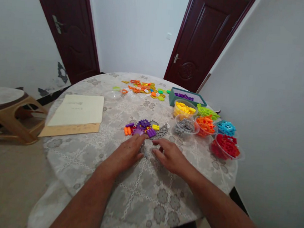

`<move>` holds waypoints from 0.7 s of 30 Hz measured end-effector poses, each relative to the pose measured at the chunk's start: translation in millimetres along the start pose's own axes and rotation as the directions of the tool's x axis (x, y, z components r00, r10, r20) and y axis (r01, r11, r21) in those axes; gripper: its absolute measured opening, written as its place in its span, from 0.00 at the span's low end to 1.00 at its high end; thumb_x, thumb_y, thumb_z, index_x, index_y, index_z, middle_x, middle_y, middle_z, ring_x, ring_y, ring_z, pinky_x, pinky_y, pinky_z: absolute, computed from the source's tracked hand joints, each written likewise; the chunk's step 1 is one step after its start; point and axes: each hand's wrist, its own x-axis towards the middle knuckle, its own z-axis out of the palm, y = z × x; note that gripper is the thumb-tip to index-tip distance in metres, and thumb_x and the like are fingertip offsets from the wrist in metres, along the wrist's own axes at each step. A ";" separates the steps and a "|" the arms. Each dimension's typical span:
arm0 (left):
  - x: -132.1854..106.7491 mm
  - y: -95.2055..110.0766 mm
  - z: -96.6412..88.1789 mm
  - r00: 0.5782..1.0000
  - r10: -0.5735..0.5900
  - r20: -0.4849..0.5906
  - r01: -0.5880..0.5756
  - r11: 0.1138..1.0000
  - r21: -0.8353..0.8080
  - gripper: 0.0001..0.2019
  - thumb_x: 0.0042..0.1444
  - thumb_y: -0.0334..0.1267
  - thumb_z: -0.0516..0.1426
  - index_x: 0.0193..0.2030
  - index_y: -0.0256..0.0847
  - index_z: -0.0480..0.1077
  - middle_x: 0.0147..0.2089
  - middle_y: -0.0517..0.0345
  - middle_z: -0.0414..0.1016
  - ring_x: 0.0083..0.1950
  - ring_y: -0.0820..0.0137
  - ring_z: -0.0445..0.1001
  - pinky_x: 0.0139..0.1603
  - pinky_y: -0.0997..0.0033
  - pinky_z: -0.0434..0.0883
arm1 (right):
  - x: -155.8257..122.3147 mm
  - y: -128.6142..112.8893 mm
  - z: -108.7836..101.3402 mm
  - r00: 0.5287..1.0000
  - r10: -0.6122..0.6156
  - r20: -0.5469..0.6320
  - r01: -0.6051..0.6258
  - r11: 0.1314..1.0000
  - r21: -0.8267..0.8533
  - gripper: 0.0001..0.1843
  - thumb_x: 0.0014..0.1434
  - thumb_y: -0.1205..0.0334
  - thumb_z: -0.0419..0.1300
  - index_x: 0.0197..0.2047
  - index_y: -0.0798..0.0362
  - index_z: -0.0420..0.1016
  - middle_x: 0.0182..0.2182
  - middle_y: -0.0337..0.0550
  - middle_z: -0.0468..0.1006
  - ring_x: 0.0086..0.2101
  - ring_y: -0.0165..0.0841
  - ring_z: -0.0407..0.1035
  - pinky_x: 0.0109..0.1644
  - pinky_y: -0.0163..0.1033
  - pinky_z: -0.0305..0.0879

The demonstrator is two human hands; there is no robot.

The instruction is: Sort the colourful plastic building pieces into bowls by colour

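What sits between my hands is hard to make out: a small pale-grey thing [147,146] blends into the patterned cloth [142,184], and my fingers screen part of it. My left grip [127,151] has its fingers stretched forward and its thumb apart from them, the fingertips lying over the near edge of the pile. My right grip [171,156] curves in from the other side, its forefinger reaching towards my left fingertips with a narrow space left between. I cannot tell whether either grip pinches anything, since the tips are small and run into the grey behind them.

The pile lies just beyond both grips on the desk. A flat purple piece [138,131] is right at my left fingertips; whether they touch it, I can't say. Past it is a purple gear [143,123], with orange pieces [127,130] to its left. A yellow piece [155,127] and toothed grey pieces [163,130] lie ahead of my right grip. Overlap hides the red bits [133,129] in the middle. Further off to the right of my right grip stand tubs, with red pieces [226,145] in the nearest. Both my forearms [90,197] run towards the bottom, the right one cut off there.
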 end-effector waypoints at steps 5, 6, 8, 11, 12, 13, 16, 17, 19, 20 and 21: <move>4.0 -3.0 3.2 0.995 0.098 -0.008 -0.098 0.992 -0.075 0.30 0.62 0.29 0.54 0.71 0.49 0.62 0.68 0.50 0.71 0.69 0.61 0.69 0.70 0.54 0.67 | 6.7 -6.1 34.5 0.999 0.032 0.027 -0.033 0.997 0.064 0.03 0.64 0.68 0.62 0.41 0.52 0.76 0.37 0.41 0.80 0.37 0.35 0.72 0.43 0.38 0.66; 4.5 -2.7 2.9 0.995 0.102 -0.013 -0.103 0.992 -0.078 0.30 0.62 0.29 0.54 0.72 0.50 0.62 0.68 0.50 0.71 0.69 0.61 0.69 0.70 0.54 0.67 | 6.8 -4.7 34.9 0.999 0.048 0.010 -0.049 0.996 0.078 0.02 0.65 0.68 0.62 0.39 0.51 0.75 0.35 0.39 0.79 0.36 0.34 0.71 0.42 0.37 0.64; 4.7 -0.3 1.0 0.996 0.082 -0.024 -0.084 0.994 -0.068 0.30 0.63 0.30 0.54 0.72 0.50 0.62 0.66 0.51 0.74 0.65 0.61 0.72 0.67 0.55 0.69 | 6.0 -0.1 32.0 0.995 0.092 -0.027 -0.087 0.988 0.127 0.04 0.66 0.66 0.61 0.37 0.51 0.74 0.32 0.36 0.77 0.34 0.32 0.69 0.40 0.36 0.62; 3.3 6.5 -4.0 1.000 0.026 -0.009 -0.026 0.998 -0.060 0.27 0.65 0.34 0.55 0.70 0.49 0.64 0.56 0.51 0.79 0.54 0.62 0.77 0.60 0.57 0.72 | 5.3 10.4 24.4 0.984 0.164 -0.069 -0.144 0.961 0.237 0.03 0.66 0.62 0.61 0.39 0.50 0.73 0.30 0.34 0.74 0.32 0.32 0.68 0.37 0.35 0.60; 2.8 9.1 -5.7 1.000 0.012 0.003 -0.011 0.998 -0.060 0.25 0.65 0.35 0.55 0.68 0.48 0.66 0.54 0.52 0.79 0.52 0.62 0.78 0.58 0.58 0.73 | 5.5 13.9 21.6 0.980 0.185 -0.078 -0.159 0.952 0.261 0.03 0.66 0.61 0.61 0.39 0.51 0.73 0.30 0.34 0.74 0.32 0.32 0.67 0.36 0.35 0.60; 2.5 11.5 -7.2 1.000 0.000 0.014 0.001 0.998 -0.057 0.23 0.65 0.36 0.56 0.66 0.48 0.68 0.53 0.52 0.80 0.51 0.63 0.78 0.57 0.59 0.73 | 6.0 16.7 18.6 0.975 0.202 -0.092 -0.171 0.948 0.270 0.04 0.66 0.60 0.61 0.39 0.51 0.73 0.30 0.34 0.73 0.32 0.32 0.67 0.36 0.35 0.60; 2.1 16.0 -9.4 1.000 -0.021 0.014 0.022 0.999 -0.049 0.18 0.66 0.38 0.56 0.62 0.48 0.71 0.51 0.53 0.80 0.49 0.63 0.78 0.55 0.61 0.72 | 7.1 18.4 5.5 0.971 0.209 -0.121 -0.177 0.956 0.232 0.05 0.66 0.59 0.61 0.39 0.51 0.74 0.30 0.34 0.73 0.32 0.32 0.67 0.36 0.35 0.60; 2.2 16.3 -9.2 1.000 -0.024 0.010 0.024 0.998 -0.053 0.18 0.66 0.38 0.55 0.62 0.48 0.71 0.50 0.53 0.80 0.48 0.64 0.78 0.55 0.61 0.72 | 7.3 17.2 -1.2 0.975 0.189 -0.121 -0.161 0.965 0.205 0.05 0.66 0.59 0.60 0.39 0.51 0.74 0.30 0.35 0.74 0.32 0.32 0.67 0.36 0.35 0.60; 2.4 15.3 -7.9 1.000 -0.020 -0.001 0.019 0.998 -0.064 0.18 0.67 0.39 0.55 0.62 0.47 0.70 0.50 0.54 0.80 0.48 0.64 0.78 0.54 0.62 0.72 | 8.3 15.5 -18.5 0.980 0.133 -0.148 -0.114 0.985 0.129 0.06 0.67 0.59 0.59 0.41 0.50 0.76 0.31 0.36 0.76 0.32 0.32 0.69 0.37 0.36 0.61; 2.4 14.4 -7.1 1.000 -0.018 -0.004 0.017 0.998 -0.064 0.18 0.68 0.40 0.54 0.62 0.47 0.70 0.50 0.54 0.80 0.48 0.64 0.78 0.54 0.62 0.72 | 9.4 16.4 -28.8 0.975 0.111 -0.192 -0.098 0.992 0.074 0.07 0.68 0.59 0.58 0.42 0.50 0.77 0.32 0.38 0.77 0.33 0.33 0.70 0.38 0.36 0.62; 2.4 13.5 -6.4 1.000 -0.017 -0.006 0.017 0.998 -0.058 0.18 0.68 0.40 0.54 0.62 0.47 0.70 0.50 0.53 0.80 0.49 0.64 0.78 0.54 0.62 0.72 | 11.3 19.3 -39.8 0.962 0.098 -0.253 -0.099 0.995 0.007 0.08 0.68 0.59 0.58 0.44 0.51 0.77 0.34 0.40 0.78 0.34 0.34 0.71 0.40 0.37 0.63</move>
